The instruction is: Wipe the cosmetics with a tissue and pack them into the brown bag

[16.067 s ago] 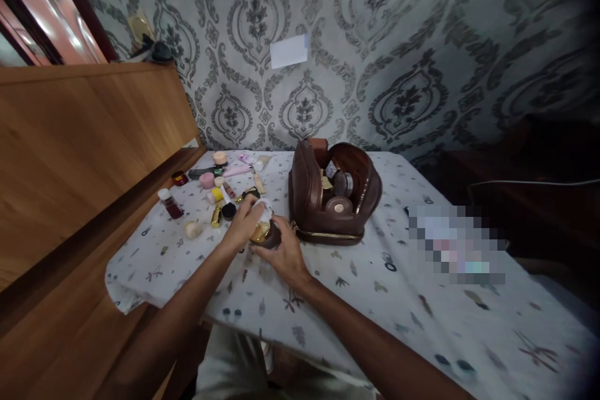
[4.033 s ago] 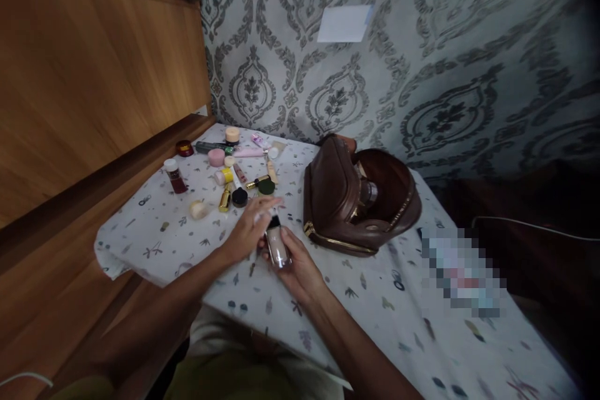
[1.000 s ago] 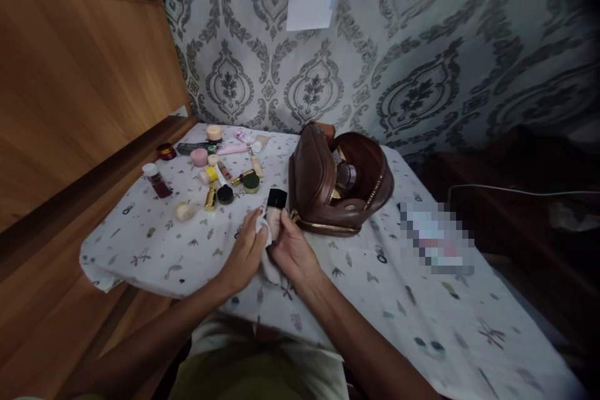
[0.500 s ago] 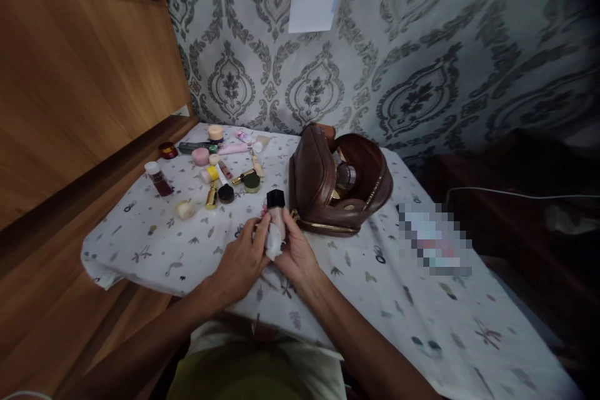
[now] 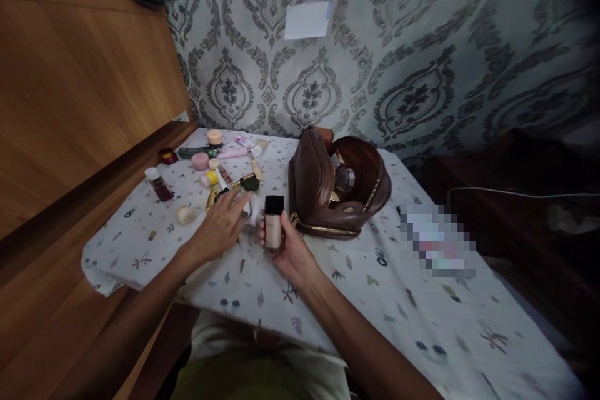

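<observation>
The right hand grasps a small bottle with a black cap, its fingers wrapped around the sides; the bottle is held roughly upright above the near part of the surface, just left of the brown bag. The left hand is beside the bottle, apart from it, fingers stretched out with a white cloth at their tips; blur hides whether they pinch it. The bag is unzipped, with a few containers visible inside. Left of it, beyond the left hand, lies a loose group including a pink tub, a tube with a yellow band and a dark green tub. A white-capped bottle of dark red liquid is farther left, near a red jar.
</observation>
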`<state>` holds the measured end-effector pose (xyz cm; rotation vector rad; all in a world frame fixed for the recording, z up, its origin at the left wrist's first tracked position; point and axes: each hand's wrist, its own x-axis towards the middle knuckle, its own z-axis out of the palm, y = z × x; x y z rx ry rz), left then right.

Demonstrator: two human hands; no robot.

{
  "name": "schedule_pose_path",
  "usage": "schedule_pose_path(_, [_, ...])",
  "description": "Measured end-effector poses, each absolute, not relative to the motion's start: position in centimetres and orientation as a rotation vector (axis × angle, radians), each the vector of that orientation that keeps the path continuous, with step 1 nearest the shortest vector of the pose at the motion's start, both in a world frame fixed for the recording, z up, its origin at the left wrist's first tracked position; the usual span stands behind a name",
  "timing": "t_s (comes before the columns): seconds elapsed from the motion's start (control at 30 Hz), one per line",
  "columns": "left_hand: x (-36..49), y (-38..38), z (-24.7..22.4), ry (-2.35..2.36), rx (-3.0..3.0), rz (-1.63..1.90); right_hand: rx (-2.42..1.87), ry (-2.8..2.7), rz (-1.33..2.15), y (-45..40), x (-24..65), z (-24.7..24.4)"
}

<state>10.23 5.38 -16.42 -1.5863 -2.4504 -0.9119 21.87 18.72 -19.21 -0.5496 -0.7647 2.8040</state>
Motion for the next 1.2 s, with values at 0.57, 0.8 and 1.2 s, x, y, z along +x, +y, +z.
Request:
schedule_pose_path(0.57, [12.5,10.6,-18.9,-2.325,-0.879,-2.83,-0.585,-0.786,3.015,18.7,21.4,-20.1])
schedule_pose_path(0.8, [12.2,10.5,-20.0,-2.307,-0.841,-2.785,-0.598,-0.804,3.027,18.6,21.4,-20.1])
schedule_pose_path(1.2, [12.7,9.9,-19.1,-2.309,-1.044,-2.836,-0.684,-0.884,2.947,18.5,21.3,-20.0])
